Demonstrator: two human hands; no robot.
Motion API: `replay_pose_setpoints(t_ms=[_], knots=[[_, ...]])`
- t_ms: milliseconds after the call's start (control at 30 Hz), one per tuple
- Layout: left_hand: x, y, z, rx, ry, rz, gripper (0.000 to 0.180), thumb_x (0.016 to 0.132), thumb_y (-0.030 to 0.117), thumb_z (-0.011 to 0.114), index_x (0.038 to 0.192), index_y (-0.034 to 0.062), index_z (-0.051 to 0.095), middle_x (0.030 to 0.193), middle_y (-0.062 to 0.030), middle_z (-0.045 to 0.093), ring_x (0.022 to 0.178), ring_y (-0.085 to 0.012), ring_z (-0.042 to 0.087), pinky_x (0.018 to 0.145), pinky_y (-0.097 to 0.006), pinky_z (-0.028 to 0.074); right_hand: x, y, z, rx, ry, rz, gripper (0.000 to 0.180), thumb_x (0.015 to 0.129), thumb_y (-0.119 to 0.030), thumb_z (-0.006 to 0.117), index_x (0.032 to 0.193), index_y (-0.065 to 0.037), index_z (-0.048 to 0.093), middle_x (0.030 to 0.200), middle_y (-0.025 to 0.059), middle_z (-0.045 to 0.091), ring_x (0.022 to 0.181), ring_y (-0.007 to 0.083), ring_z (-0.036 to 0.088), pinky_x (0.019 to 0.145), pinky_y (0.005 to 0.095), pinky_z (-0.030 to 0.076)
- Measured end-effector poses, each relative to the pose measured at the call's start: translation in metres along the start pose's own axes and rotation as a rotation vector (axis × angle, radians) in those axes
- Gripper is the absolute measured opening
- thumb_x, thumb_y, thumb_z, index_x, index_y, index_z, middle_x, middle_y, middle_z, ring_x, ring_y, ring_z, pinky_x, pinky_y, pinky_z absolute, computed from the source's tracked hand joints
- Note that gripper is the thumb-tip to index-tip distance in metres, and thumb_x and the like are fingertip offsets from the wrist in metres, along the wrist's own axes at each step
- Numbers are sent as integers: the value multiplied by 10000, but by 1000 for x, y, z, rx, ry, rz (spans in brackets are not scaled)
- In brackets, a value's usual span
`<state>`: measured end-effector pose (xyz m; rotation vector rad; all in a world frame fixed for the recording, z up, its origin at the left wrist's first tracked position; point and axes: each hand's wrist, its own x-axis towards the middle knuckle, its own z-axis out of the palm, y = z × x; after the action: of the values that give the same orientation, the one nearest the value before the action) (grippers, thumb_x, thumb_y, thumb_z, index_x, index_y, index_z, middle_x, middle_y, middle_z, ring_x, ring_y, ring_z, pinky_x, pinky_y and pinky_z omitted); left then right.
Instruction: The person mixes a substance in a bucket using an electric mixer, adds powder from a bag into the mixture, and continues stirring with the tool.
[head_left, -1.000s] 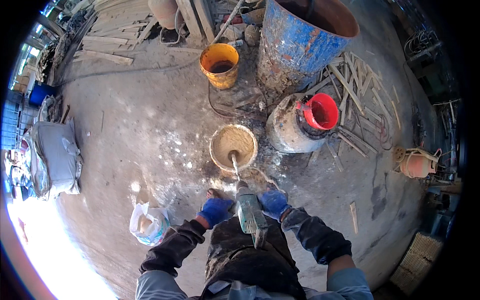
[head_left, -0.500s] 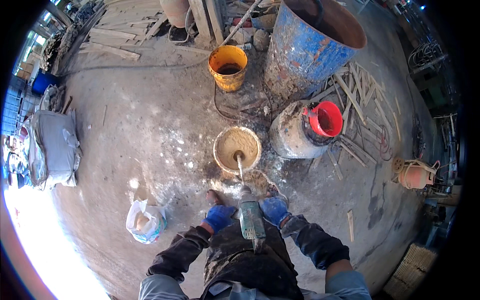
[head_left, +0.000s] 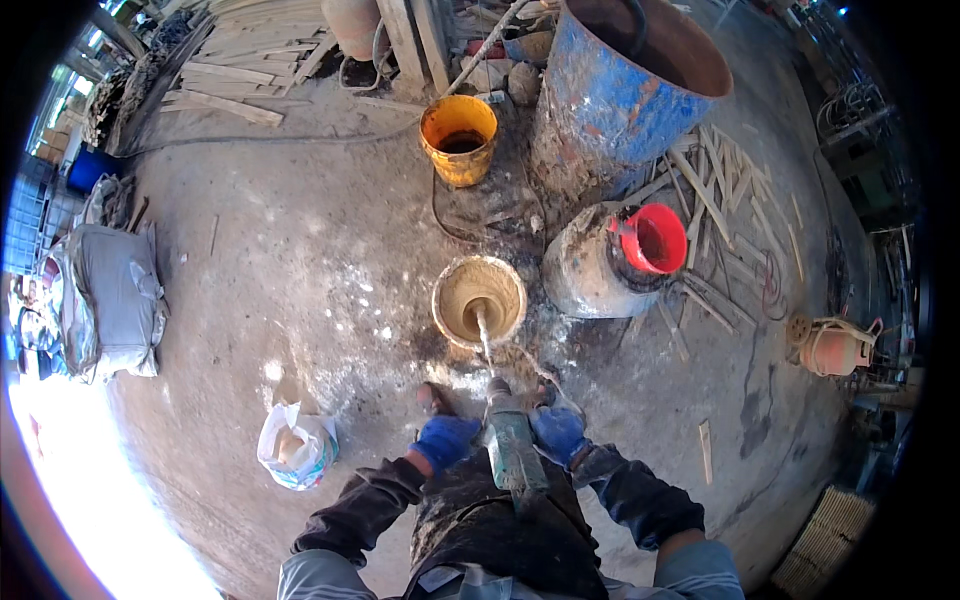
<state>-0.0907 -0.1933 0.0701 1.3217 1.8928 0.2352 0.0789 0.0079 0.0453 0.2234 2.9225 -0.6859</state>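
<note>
Gloved in blue, my left hand (head_left: 447,440) and my right hand (head_left: 560,432) are closed on either side of a green power drill mixer (head_left: 517,455). Its caked mixing shaft (head_left: 485,335) reaches away from me into a round bucket (head_left: 437,302) on the floor. A tan, wet-looking mix (head_left: 462,284) lies in the bucket, dipping into a hollow around the shaft. The shaft's lower end is hidden in the mix. My fingers' undersides and the grips beneath them are mostly out of sight.
Beyond stands a yellow bucket (head_left: 458,165). To the right, a red pitcher (head_left: 655,240) sits on a crusted drum (head_left: 590,275), with a big blue barrel (head_left: 620,110) behind. An open white bag (head_left: 298,448) is at left. Wood strips (head_left: 715,190) litter the right; a cord (head_left: 545,372) lies near my feet.
The mix has drawn down into a deeper, wider hollow around the shaft. The drill's rear has swung slightly right, and both hands have shifted a little right with it.
</note>
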Motion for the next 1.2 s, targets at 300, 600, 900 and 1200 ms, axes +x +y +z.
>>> replay_pose_setpoints(t_ms=[300, 600, 900, 1200], knots=[[50, -77, 39, -43, 59, -106, 263, 792, 370, 601, 922, 143, 636, 873, -118, 678, 834, -328, 653, 713, -462, 494, 83, 34, 64, -174, -255, -23, 122, 800, -210, 561, 869, -135, 628, 740, 98, 654, 684, 287, 663, 604, 449, 497], [66, -170, 142, -134, 86, -49, 277, 769, 322, 605, 994, 164, 637, 936, -131, 673, 881, -332, 647, 728, -477, 493, 87, 3, 136, -290, -231, 97, 164, 792, -239, 552, 860, -112, 631, 795, 147, 657, 746, 353, 649, 698, 479, 504], [16, -203, 200, -417, 385, 20, 531, 767, 334, 673, 1208, 51, 582, 1074, -178, 646, 1030, -351, 601, 892, -421, 474, 86, -15, 204, -102, -201, -38, 178, 779, -222, 589, 817, -78, 687, 706, 137, 661, 643, 333, 644, 591, 476, 489], [-184, -237, 190, -531, 858, -869, 707, 726, 423, 715, 1269, 23, 502, 1172, -220, 569, 1091, -389, 534, 941, -458, 414, 88, -32, 194, -337, -282, -95, 283, 705, -277, 689, 915, -92, 648, 826, 141, 638, 772, 340, 608, 699, 460, 473]])
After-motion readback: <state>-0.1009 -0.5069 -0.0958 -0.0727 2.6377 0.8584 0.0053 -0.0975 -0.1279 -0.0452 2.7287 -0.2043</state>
